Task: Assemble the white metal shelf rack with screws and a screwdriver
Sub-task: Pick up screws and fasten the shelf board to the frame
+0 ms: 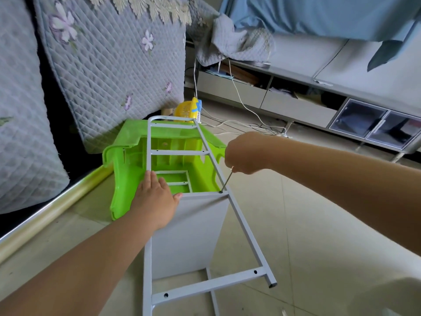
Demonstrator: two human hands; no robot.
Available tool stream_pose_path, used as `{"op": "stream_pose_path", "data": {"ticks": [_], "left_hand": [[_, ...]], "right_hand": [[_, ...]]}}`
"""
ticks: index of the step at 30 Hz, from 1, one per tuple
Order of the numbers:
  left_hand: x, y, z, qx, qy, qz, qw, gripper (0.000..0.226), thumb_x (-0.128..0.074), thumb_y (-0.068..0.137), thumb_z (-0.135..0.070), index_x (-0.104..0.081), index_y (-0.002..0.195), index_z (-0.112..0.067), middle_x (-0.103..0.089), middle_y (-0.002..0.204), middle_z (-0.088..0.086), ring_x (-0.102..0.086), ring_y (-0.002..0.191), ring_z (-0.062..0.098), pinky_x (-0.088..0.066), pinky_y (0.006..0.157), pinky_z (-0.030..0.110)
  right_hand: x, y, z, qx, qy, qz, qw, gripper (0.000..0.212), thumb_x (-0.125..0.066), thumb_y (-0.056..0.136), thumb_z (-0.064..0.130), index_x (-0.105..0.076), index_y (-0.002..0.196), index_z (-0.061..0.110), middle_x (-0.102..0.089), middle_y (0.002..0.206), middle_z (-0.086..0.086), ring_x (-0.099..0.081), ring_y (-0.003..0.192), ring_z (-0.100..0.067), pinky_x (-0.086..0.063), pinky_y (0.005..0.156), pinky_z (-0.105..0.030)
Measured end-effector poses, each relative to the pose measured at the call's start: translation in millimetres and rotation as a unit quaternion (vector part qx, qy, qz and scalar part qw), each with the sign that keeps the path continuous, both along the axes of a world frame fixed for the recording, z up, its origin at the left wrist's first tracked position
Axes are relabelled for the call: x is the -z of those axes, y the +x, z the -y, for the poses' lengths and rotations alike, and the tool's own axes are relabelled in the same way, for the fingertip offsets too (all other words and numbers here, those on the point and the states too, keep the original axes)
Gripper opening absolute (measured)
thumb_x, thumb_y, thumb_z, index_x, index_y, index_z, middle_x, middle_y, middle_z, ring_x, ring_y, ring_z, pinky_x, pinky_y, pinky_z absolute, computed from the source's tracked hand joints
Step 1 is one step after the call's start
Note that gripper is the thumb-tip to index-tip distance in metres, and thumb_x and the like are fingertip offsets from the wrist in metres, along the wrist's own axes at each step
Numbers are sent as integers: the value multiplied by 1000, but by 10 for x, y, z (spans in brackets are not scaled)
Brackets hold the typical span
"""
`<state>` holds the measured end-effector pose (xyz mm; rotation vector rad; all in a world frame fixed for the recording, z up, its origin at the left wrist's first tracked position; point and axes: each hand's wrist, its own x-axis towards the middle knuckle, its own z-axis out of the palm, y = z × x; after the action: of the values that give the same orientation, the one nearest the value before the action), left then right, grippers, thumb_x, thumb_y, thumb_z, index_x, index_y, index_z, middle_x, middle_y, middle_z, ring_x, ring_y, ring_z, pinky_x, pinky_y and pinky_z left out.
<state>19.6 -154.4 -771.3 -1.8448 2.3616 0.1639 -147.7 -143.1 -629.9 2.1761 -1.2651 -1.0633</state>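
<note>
The white metal rack frame point(245, 226) lies on its side across the tiled floor, a ladder-like side panel facing up. A white shelf panel point(193, 233) stands beneath it. My left hand point(155, 197) rests flat on the frame's left rail and the panel's top edge, fingers straight. My right hand point(245, 153) grips a screwdriver; its thin shaft point(226, 181) slants down, and the tip sits at a screw point(221, 192) in the right rail. The handle is hidden inside my fist.
A green plastic stool point(127, 160) lies tipped over under the frame's far end. A quilted mattress point(109, 65) leans at the left, and a yellow basket point(186, 109) sits behind the stool. Cables point(246, 124) trail across the floor before a low grey cabinet point(296, 106).
</note>
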Motion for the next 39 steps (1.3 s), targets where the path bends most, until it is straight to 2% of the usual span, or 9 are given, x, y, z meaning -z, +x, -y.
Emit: {"op": "stream_pose_path", "data": {"ticks": [8,15,19,22,27,29,31,35,39], "left_hand": [[8,-45,45,-6,-1,12,1000,69,-13,99,-46,-5,145,5,1,152,28,5,142,35,-2,117,39],[3,-60,57,-10,3,4,1000,67,-13,99,-44,-5,145,4,3,152,28,6,142,35,-2,116,39],[39,-61,71,-7,-7,17,1000,69,-12,99,-46,-5,145,5,1,151,30,5,142,36,-2,117,39],[43,-59,61,-11,-11,12,1000,69,-13,99,-46,-6,145,5,0,151,29,4,142,36,-2,117,39],[63,-40,80,-11,-18,19,1000,70,-13,99,-46,-7,145,6,-2,151,30,3,142,36,-4,117,40],[62,-34,82,-10,-17,19,1000,70,-12,98,-47,-8,145,6,-3,151,30,2,143,36,-5,117,40],[46,-35,72,-10,-12,11,1000,70,-13,99,-47,-7,145,6,-1,152,29,3,143,35,-4,117,40],[52,-26,62,-6,-16,7,1000,69,-13,99,-46,-8,145,5,-2,151,29,2,143,35,-4,117,40],[73,-29,86,-7,-15,17,1000,70,-13,99,-46,-8,144,6,-2,151,30,2,142,36,-4,117,41]], "right_hand": [[86,-104,69,-58,5,-8,998,24,-42,97,20,-59,112,12,-60,108,-7,-56,99,-27,-35,68,-27],[87,67,179,39,25,-2,999,23,-45,94,14,-62,105,3,-54,74,-5,-41,67,-21,-24,45,-19],[64,69,299,147,80,30,985,22,-45,94,15,-61,80,10,-43,59,1,-47,49,-16,-28,28,-9],[60,49,371,240,106,83,961,24,-43,93,11,-61,78,5,-40,54,-2,-32,19,-6,-29,28,-11],[45,96,339,272,114,97,951,30,-42,95,10,-53,67,7,-39,54,-3,-27,14,-5,-24,24,-9],[50,34,272,226,88,86,966,34,-49,93,18,-48,61,8,-43,40,1,-35,18,-5,-32,30,-13],[56,-30,198,172,59,81,980,35,-51,91,19,-47,59,7,-41,33,2,-49,43,-16,-35,45,-19],[85,-46,86,35,14,35,999,22,-44,95,12,-61,105,4,-59,83,-7,-56,86,-28,-35,60,-22],[117,-129,45,-99,-27,-48,994,25,-39,95,7,-57,112,10,-61,104,-6,-60,95,-27,-36,64,-27]]}}
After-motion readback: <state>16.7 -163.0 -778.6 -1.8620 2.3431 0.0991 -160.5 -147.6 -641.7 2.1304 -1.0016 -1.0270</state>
